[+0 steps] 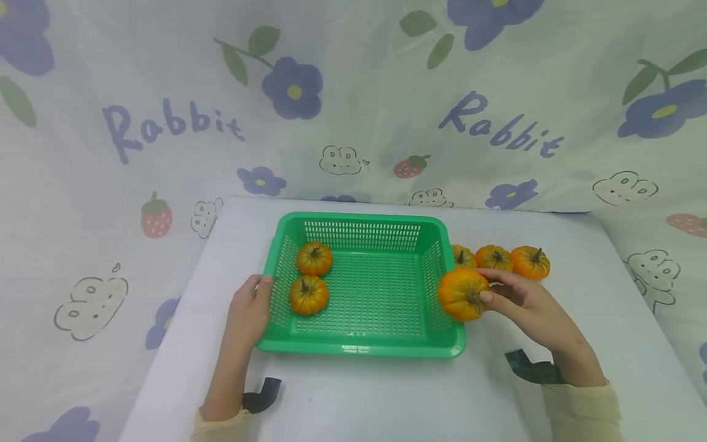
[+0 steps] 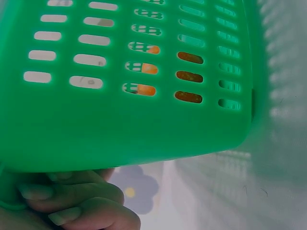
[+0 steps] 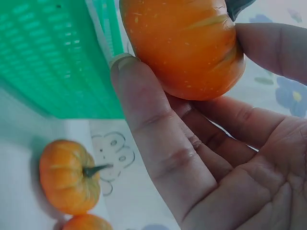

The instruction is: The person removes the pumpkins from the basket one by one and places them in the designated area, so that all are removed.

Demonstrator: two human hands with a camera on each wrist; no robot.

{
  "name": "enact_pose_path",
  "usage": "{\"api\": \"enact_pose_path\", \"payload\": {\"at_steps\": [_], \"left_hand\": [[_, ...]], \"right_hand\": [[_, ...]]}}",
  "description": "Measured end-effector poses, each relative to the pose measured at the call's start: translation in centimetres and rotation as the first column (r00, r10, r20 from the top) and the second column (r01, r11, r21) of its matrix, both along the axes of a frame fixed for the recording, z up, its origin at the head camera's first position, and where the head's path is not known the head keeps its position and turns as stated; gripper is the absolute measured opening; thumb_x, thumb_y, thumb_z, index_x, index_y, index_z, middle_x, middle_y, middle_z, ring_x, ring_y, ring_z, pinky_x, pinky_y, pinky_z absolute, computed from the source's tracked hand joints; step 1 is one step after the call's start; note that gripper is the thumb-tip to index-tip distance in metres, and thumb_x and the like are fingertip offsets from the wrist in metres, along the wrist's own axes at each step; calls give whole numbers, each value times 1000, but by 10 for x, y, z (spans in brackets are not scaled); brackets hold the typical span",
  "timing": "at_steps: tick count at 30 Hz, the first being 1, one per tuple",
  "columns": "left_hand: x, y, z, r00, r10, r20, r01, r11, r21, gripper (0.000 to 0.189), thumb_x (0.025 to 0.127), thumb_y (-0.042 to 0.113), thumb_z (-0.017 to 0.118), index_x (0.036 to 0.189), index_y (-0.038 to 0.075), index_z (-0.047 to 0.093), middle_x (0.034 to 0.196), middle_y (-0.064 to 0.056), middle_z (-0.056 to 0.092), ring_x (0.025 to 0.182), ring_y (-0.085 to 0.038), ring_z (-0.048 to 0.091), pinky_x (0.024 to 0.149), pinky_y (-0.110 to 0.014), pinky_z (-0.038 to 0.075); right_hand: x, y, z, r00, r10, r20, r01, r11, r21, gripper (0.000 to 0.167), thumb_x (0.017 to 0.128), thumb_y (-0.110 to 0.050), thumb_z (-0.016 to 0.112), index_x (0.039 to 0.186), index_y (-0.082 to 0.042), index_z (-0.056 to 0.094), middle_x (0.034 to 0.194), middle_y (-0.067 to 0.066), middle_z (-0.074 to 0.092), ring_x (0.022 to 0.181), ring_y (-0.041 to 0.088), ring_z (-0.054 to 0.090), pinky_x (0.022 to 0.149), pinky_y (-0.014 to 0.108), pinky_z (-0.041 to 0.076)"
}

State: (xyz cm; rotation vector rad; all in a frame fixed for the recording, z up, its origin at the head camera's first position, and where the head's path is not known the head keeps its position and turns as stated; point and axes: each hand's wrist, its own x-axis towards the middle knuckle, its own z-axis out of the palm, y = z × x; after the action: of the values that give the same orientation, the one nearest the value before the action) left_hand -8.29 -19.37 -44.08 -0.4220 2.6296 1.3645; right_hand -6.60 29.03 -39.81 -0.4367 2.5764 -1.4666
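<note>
My right hand [image 1: 533, 313] pinches a small orange pumpkin [image 1: 463, 296] between thumb and fingers, over the right rim of a green plastic basket [image 1: 361, 351]. In the right wrist view the held pumpkin [image 3: 182, 48] shows its smooth orange side, with the thumb by its stem. My left hand [image 1: 250, 312] grips the basket's left rim; in the left wrist view its curled fingers [image 2: 96, 211] show under the rim. Inside the basket, along its left side, sit two small pumpkins, an upper pumpkin [image 1: 314, 258] and a lower pumpkin [image 1: 309, 295].
Right of the basket, a row of three pumpkins stands on the white table [image 1: 353, 399]: a partly hidden pumpkin [image 1: 463, 256], a middle pumpkin [image 1: 494, 258] and an outer pumpkin [image 1: 531, 263]. A curtain [image 1: 353, 110] printed with flowers and rabbits hangs behind the table.
</note>
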Motion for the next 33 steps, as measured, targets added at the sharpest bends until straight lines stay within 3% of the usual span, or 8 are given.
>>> {"api": "enact_pose_path", "payload": {"at_steps": [7, 15, 21, 28, 33], "left_hand": [[-2, -1, 0, 1000, 0, -5, 0, 1000, 0, 67, 111, 57, 31, 145, 4, 52, 112, -19, 69, 87, -27, 64, 71, -35, 51], [-1, -2, 0, 1000, 1, -9, -1, 1000, 8, 66, 111, 56, 31, 146, 4, 52, 115, -20, 69, 89, -27, 64, 72, -35, 51], [0, -1, 0, 1000, 0, 2, 0, 1000, 10, 67, 111, 57, 31, 147, 3, 51, 118, -20, 69, 91, -28, 64, 72, -36, 51], [-2, -1, -2, 1000, 3, 14, -3, 1000, 4, 70, 111, 58, 30, 149, 2, 49, 121, -21, 68, 94, -28, 64, 75, -37, 52], [-1, -1, 0, 1000, 2, 11, -2, 1000, 0, 69, 111, 57, 30, 148, 2, 49, 122, -21, 67, 94, -28, 64, 76, -38, 52]], "right_hand": [[7, 13, -5, 998, -60, -20, 60, 998, -28, 35, 107, -7, 60, 140, 5, 57, 127, -7, 67, 102, 13, 71, 85, 25, 58], [14, 27, -16, 989, -144, -19, 144, 989, -17, 41, 108, -8, 58, 145, 8, 51, 129, -12, 60, 96, 12, 73, 84, 19, 56], [15, 32, -26, 980, -193, 44, 194, 981, -15, 44, 109, -14, 57, 146, 8, 46, 120, -1, 64, 95, 12, 72, 82, 21, 57], [12, 35, -42, 970, -223, 100, 222, 975, 18, 47, 109, -20, 59, 144, 10, 48, 134, 25, 58, 96, 7, 70, 80, 23, 58], [9, 34, -50, 963, -224, 151, 222, 975, 33, 47, 109, -25, 59, 142, 9, 50, 131, 29, 61, 95, 11, 72, 80, 25, 58]]}}
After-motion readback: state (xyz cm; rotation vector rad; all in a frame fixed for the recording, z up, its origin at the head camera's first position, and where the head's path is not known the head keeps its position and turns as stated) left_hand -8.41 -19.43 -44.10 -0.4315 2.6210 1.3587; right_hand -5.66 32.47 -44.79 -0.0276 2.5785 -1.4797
